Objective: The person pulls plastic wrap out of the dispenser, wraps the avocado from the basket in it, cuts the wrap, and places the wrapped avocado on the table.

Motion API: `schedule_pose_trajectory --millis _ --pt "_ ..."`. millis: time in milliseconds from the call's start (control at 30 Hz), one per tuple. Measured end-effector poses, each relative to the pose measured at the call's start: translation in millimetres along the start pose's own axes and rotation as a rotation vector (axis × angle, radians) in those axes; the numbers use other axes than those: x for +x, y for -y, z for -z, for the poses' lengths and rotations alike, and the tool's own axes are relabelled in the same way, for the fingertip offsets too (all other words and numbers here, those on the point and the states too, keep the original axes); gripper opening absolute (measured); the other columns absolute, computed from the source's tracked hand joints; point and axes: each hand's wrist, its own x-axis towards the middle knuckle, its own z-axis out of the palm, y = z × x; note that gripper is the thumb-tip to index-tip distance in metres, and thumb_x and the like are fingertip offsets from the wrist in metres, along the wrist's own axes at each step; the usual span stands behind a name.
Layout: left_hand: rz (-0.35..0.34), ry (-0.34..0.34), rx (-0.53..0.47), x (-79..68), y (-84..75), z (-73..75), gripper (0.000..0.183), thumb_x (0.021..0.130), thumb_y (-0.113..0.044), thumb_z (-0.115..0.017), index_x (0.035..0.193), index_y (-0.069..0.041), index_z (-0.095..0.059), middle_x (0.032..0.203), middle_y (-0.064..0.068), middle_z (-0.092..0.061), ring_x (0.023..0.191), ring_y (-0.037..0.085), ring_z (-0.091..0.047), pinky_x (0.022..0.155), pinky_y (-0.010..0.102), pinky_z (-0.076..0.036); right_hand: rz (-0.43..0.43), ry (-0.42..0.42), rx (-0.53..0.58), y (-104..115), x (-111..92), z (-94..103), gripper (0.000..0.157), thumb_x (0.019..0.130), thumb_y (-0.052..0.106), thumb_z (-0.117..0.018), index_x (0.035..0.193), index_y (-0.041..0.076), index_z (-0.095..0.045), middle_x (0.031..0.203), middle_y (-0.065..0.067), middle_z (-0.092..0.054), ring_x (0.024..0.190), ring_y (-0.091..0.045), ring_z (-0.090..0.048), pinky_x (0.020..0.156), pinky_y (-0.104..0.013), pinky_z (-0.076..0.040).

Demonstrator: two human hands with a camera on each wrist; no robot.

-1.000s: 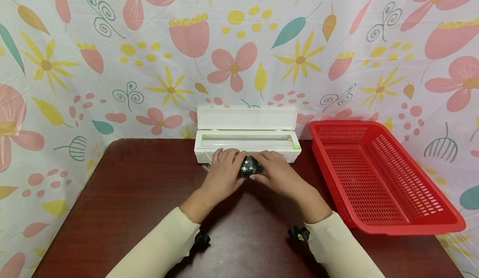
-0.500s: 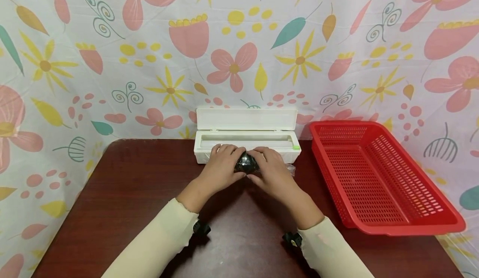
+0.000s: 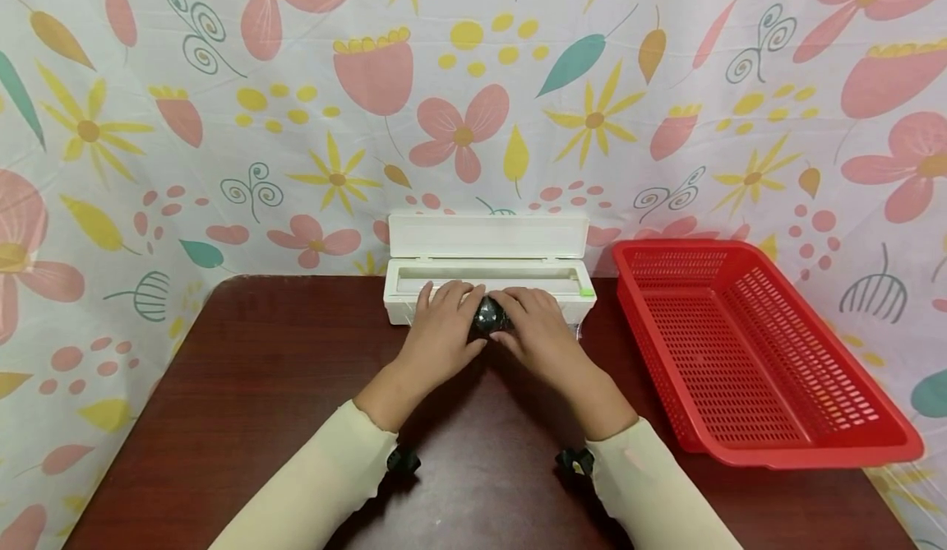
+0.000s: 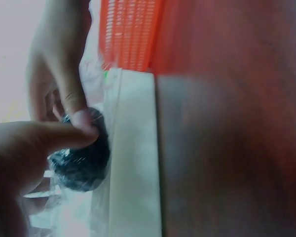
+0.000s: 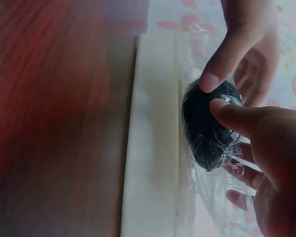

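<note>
A dark, avocado-like fruit [image 3: 489, 316] with clear film around it is held between both hands, at the front of the white cling film dispenser [image 3: 399, 311]. My left hand [image 3: 442, 328] grips its left side, and my right hand [image 3: 543, 332] grips its right side. In the right wrist view, both thumbs press on the near face of the fruit [image 5: 200, 123]. Loose cling film [image 5: 219, 207] hangs crumpled beside it, below the right fingers. The dispenser's lid [image 3: 488, 236] stands raised; a film roll [image 3: 488, 284] lies inside. The fingers' far sides are partly hidden.
A red perforated plastic basket [image 3: 769, 455] stands at the right of the brown table [image 3: 222, 418]. A small green piece [image 3: 587, 293] sits at the dispenser's right end. Behind the table hangs a flowered cloth [image 3: 459, 57].
Both hands have moved slightly up toward the dispenser with the fruit, and it has turned between the fingers. The loose film at the right has shifted. Basket and dispenser stay put.
</note>
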Motion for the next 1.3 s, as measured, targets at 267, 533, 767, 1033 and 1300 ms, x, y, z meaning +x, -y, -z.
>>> schedule_pose_trajectory --millis 267,533,767,1033,1300 --pt "-0.011 -0.091 0.067 -10.1 -8.1 -5.4 0.073 0.086 -0.035 -0.080 0.148 -0.011 -0.049 0.146 0.004 -0.053 0.139 0.026 -0.046 0.116 0.061 -0.033 -0.027 0.040 -0.006 -2 4 4.7 0.060 0.094 0.026 -0.073 0.146 0.007 -0.052 0.136 -0.014 -0.061 0.128 -0.033 -0.053 0.115 -0.052 -0.034" --pt "0.027 -0.076 0.041 -8.8 -4.6 -8.3 0.081 0.087 -0.035 -0.080 0.154 -0.011 -0.041 0.151 0.005 -0.050 0.139 0.029 -0.046 0.116 0.062 -0.031 -0.063 0.035 0.026 -2 4 2.8 0.056 0.097 0.027 -0.069 0.145 0.007 -0.048 0.142 -0.013 -0.059 0.137 -0.032 -0.050 0.121 -0.058 -0.027" --pt "0.047 -0.104 -0.037 -5.1 1.4 -14.1 0.088 0.085 -0.034 -0.082 0.156 -0.013 -0.035 0.146 0.007 -0.054 0.138 0.030 -0.048 0.116 0.063 -0.031 -0.072 0.045 0.031 -5 5 0.9 0.059 0.099 0.028 -0.065 0.149 0.006 -0.044 0.149 -0.014 -0.053 0.143 -0.033 -0.044 0.122 -0.059 -0.023" --pt "0.058 -0.113 -0.086 1.6 5.5 -16.9 0.088 0.083 -0.029 -0.084 0.154 -0.013 -0.035 0.141 0.010 -0.058 0.135 0.031 -0.051 0.116 0.062 -0.031 -0.062 0.033 0.016 -11 7 -2.3 0.071 0.090 0.020 -0.073 0.152 0.004 -0.041 0.147 -0.017 -0.052 0.140 -0.036 -0.045 0.121 -0.059 -0.025" --pt "0.067 -0.115 -0.045 8.1 10.2 -16.8 0.082 0.083 -0.026 -0.084 0.152 -0.015 -0.041 0.144 0.005 -0.059 0.131 0.029 -0.055 0.114 0.062 -0.031 -0.046 -0.051 0.011 -18 14 -9.6 0.070 0.087 0.014 -0.077 0.149 0.006 -0.046 0.138 -0.020 -0.057 0.129 -0.039 -0.052 0.116 -0.056 -0.034"
